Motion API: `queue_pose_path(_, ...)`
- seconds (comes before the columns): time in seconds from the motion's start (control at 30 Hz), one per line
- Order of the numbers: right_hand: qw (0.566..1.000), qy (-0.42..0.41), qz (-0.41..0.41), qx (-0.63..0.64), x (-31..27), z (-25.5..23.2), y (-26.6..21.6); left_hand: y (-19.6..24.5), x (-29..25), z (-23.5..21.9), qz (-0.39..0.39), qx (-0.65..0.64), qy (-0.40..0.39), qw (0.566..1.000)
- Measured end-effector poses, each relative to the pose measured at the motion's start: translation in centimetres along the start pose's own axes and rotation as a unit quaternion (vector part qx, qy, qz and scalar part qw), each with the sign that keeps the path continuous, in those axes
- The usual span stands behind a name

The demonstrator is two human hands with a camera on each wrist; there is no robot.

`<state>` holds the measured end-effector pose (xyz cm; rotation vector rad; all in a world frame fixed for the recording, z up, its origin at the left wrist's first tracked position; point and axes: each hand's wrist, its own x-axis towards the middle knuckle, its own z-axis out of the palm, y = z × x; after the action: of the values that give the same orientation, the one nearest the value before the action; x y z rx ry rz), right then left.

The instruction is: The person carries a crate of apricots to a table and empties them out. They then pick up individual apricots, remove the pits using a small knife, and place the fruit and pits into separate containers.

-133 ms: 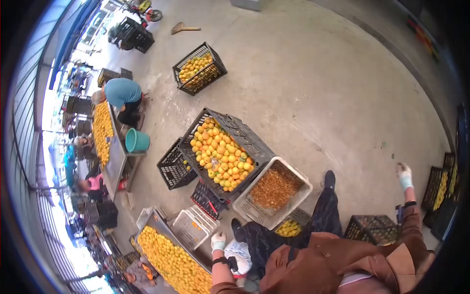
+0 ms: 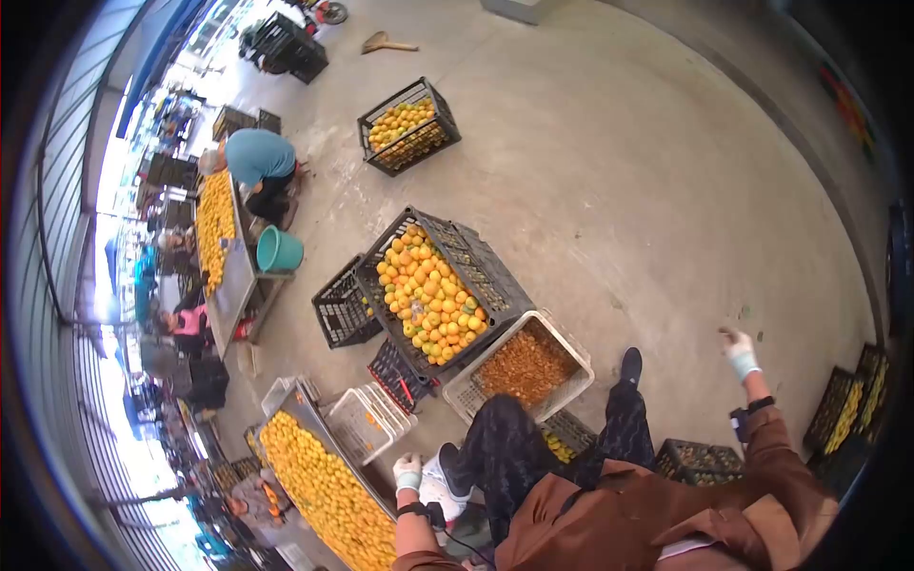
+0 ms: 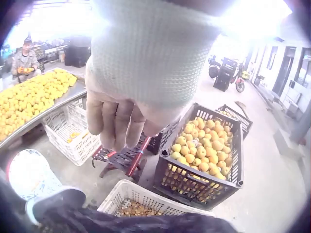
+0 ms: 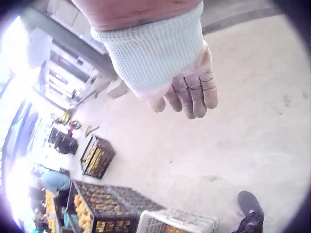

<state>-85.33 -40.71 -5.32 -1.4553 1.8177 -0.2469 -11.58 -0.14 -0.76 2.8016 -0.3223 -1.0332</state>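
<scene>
Fruit (image 2: pixel 428 300), round and orange, fills the black slatted plastic crate (image 2: pixel 466 255) at the middle of the head frame; just below it sits a white perforated plastic crate (image 2: pixel 562 392) with loose brown scraps (image 2: pixel 522 364) inside. My left hand (image 2: pixel 407 471), pale knitted cuff at its wrist, hangs at the lower middle, fingers loosely bent and clasping nothing, near the grey metal table (image 3: pixel 73 93) heaped with small yellow fruit (image 2: pixel 324 485) at lower left. My right hand (image 2: pixel 738 354), cuffed alike, hangs above the concrete floor (image 2: pixel 647 238) at the right, fingers slack, holding nothing either. I seem to be mid-stride, one dark patterned trouser leg (image 2: pixel 500 438) bent beside the white crate, my dark right shoe (image 2: pixel 631 364) to the right of it. To step well, I judge, I should plant each foot flat on bare concrete, lift the knee so cloth doesn't catch that low rim, and keep both free hands wide for balance, away from the heaped fruit.
</scene>
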Motion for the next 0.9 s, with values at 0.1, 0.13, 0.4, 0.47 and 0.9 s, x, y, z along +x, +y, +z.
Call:
queue_pose_path(0.1,0.988,-0.135,-0.074,-0.006,2.1,7.1,-12.8,1.0,-4.4,-4.0,-0.023,-0.010,0.043,0.999)
queue_pose_path(0.13,0.982,-0.168,-0.085,-0.014,2.5,7.6,-16.8,-1.1,-3.9,-2.8,0.010,0.031,0.071,0.997)
queue_pose_path(0.4,0.905,-0.217,-0.332,-0.154,7.6,7.2,-34.7,10.6,-3.0,2.2,0.022,-0.069,0.085,0.994)
queue_pose_path(0.47,0.901,-0.215,-0.329,-0.181,10.2,6.6,-35.1,13.6,1.2,4.3,0.024,-0.135,0.124,0.983)
queue_pose_path(0.9,0.915,-0.312,-0.025,-0.253,28.3,8.0,-39.8,29.1,33.6,5.9,-0.076,-0.022,0.178,0.981)
